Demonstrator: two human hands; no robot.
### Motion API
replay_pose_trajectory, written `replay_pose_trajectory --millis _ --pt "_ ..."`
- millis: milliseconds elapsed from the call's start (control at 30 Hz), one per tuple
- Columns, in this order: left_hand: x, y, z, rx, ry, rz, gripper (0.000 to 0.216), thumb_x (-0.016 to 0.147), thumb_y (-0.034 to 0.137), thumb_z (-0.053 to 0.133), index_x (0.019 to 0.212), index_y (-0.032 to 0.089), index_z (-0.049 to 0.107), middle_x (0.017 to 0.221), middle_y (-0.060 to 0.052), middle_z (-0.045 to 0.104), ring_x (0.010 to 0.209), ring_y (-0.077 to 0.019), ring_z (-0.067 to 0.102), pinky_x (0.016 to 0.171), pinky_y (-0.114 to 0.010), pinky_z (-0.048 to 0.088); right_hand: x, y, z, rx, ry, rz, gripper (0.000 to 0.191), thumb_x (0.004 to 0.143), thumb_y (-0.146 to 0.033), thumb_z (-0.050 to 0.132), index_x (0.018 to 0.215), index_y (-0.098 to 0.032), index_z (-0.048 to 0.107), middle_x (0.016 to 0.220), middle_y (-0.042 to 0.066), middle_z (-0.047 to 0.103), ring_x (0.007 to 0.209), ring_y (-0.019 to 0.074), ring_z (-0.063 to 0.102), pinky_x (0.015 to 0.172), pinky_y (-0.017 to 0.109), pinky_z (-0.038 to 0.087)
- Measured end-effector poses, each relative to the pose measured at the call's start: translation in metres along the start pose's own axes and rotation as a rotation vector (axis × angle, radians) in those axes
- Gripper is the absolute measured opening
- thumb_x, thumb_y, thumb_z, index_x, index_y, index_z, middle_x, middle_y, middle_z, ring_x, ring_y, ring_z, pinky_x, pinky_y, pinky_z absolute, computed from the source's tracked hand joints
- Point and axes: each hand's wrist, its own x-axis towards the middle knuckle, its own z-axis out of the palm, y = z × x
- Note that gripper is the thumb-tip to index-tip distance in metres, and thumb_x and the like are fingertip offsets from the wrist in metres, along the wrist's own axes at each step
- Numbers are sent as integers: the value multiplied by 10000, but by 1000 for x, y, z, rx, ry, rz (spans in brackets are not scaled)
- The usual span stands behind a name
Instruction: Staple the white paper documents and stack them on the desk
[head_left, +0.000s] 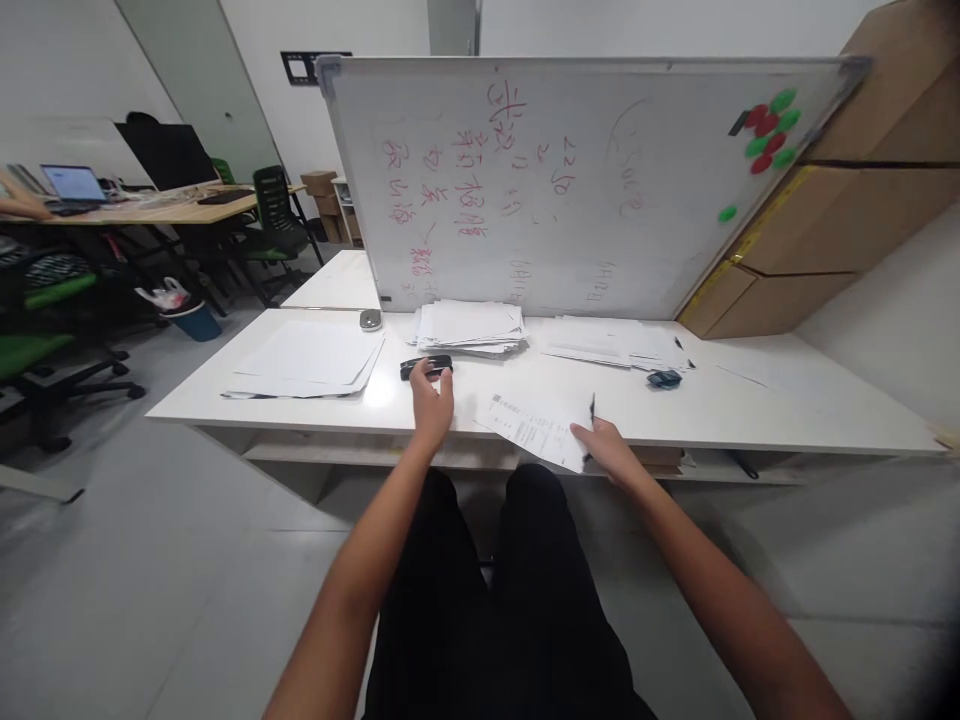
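My left hand (433,402) reaches over the white table (720,405) and its fingers touch a black stapler (426,366); whether they grip it is unclear. My right hand (609,448) rests at the table's front edge, closed on a black pen (591,410) that sticks up, and it touches the corner of a printed sheet (534,428). A thick stack of papers (469,326) lies just behind the stapler.
A spread of sheets (307,362) lies at the left, another pile (615,342) at the right beside a small dark object (664,379). A whiteboard (570,180) with red writing leans at the back against cardboard boxes (847,220). Desks and green chairs (274,215) stand at the left.
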Motion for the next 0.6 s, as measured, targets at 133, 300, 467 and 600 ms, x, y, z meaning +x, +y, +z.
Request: replay_pose_trajectory --millis 133,300,467,600 --pt "50 -31 -23 573 -134 237 699 842 505 627 1415 175 399 1488 -213 414 1428 -368 323 1128 -517 298 -4 1 -9 131 -46 26 186 802 -254 641 947 -149 695 898 86 767 811 225 715 714 295 564" --pt "79 -57 -20 707 -242 128 462 914 478 519 1249 161 529 1274 -181 574 1179 -332 561 1025 -460 404 4 -25 13 335 -185 120 127 827 -192 648 938 -137 677 839 76 761 718 177 704 670 255 564" --pt "84 -61 -24 632 -314 94 401 900 493 543 1166 192 540 1207 -147 591 1105 -304 585 954 -416 446 21 -41 28 322 -277 159 70 817 -192 675 850 -133 657 765 72 744 613 152 667 580 232 546" --pt "84 -65 -26 504 -290 99 423 882 519 558 1161 202 545 1193 -149 591 1092 -309 582 968 -436 436 31 -42 34 275 -315 131 123 814 -235 700 881 -137 667 811 84 746 674 171 685 591 238 556"
